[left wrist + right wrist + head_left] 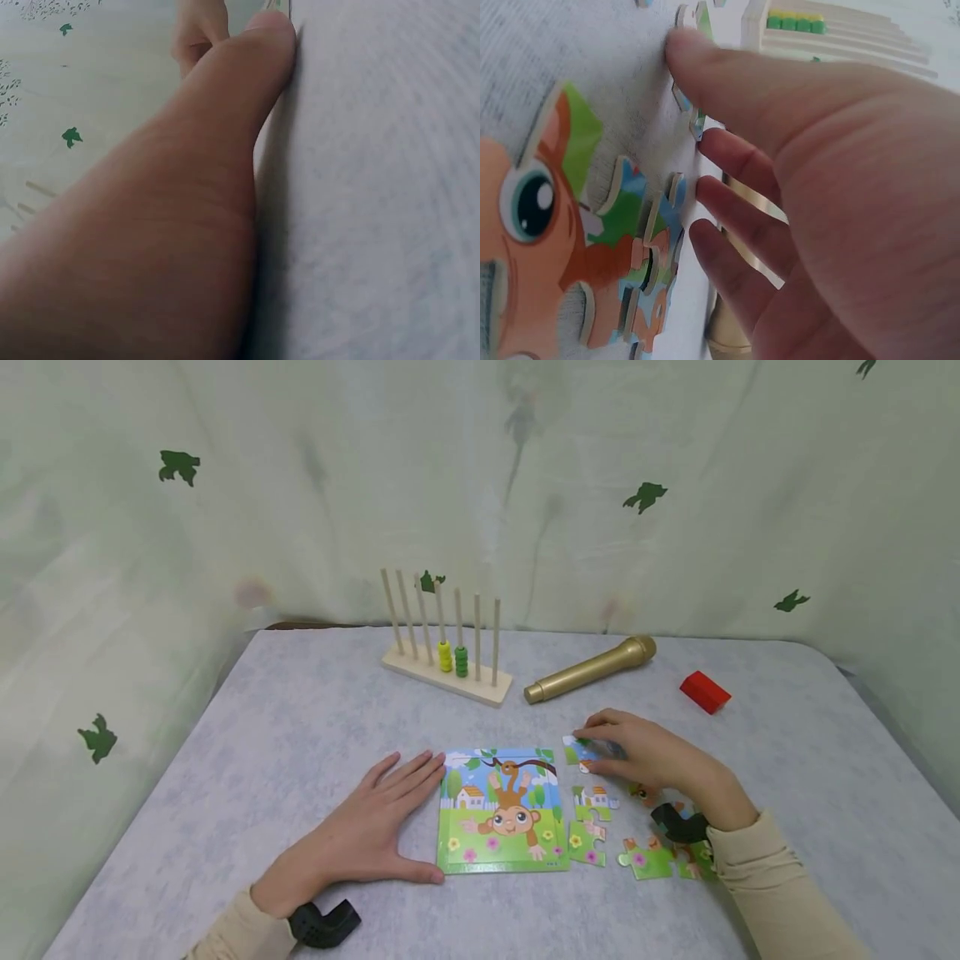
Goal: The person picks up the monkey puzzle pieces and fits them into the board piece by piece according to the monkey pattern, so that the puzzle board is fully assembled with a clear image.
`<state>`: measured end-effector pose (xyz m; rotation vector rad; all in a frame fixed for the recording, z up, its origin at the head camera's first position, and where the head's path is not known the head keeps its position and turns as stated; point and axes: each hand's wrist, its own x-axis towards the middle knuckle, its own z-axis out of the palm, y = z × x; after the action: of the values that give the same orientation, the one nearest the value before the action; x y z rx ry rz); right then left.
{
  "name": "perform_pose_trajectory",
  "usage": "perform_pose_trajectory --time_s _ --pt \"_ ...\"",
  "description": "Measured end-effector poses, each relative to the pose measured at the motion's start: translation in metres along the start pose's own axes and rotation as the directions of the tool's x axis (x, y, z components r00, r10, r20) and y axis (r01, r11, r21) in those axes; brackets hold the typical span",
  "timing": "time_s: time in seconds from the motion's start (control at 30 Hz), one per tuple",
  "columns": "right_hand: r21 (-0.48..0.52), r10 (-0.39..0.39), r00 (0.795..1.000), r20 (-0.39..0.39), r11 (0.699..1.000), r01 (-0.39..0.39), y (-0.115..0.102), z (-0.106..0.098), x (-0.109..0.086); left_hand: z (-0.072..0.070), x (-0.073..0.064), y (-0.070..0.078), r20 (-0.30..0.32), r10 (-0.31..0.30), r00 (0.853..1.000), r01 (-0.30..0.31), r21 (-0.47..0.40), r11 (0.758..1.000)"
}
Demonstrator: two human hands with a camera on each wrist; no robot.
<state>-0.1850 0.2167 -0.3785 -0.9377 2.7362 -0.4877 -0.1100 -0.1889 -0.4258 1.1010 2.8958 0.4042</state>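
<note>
Cardboard puzzle piece (583,752) lies just right of the puzzle board (501,808), pinched in the right hand (648,753), and may jolt the board unless the flat, straight-fingered left hand (371,831) braces it.

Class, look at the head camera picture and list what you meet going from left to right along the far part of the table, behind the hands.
Wooden peg rack with yellow and green rings, then gold microphone, then red block.
</note>
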Motion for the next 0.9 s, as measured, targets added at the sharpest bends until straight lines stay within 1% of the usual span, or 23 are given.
perform_pose_trajectory --time_s 0.13,0.27,0.43,0.67,0.73,0.9 --pt "-0.005 -0.022 1.0 -0.008 1.0 0.022 0.001 -0.001 0.002 -0.001 -0.001 -0.002 -0.028 0.032 0.999 -0.032 -0.002 0.999" --pt "-0.045 -0.031 0.999 -0.014 0.999 0.031 0.003 0.0 0.001 -0.001 -0.002 -0.002 -0.047 0.05 0.998 -0.051 -0.017 0.999" --pt "-0.08 -0.037 0.999 -0.025 0.996 0.035 0.004 -0.001 0.002 0.0 -0.001 -0.001 -0.049 0.028 0.998 -0.029 -0.023 0.999" --pt "-0.079 -0.026 0.998 -0.055 0.997 0.022 0.0 0.002 0.002 0.001 -0.001 0.0 -0.037 -0.004 0.999 0.002 -0.042 0.999" --pt "-0.088 -0.032 0.997 -0.074 0.996 0.026 -0.002 0.003 0.003 0.001 0.0 0.001 -0.038 -0.011 0.999 0.009 -0.051 0.999" --pt "-0.111 -0.076 0.989 -0.126 0.992 0.062 -0.008 0.005 0.006 0.0 0.0 0.0 -0.039 -0.017 0.999 0.014 -0.073 0.997"
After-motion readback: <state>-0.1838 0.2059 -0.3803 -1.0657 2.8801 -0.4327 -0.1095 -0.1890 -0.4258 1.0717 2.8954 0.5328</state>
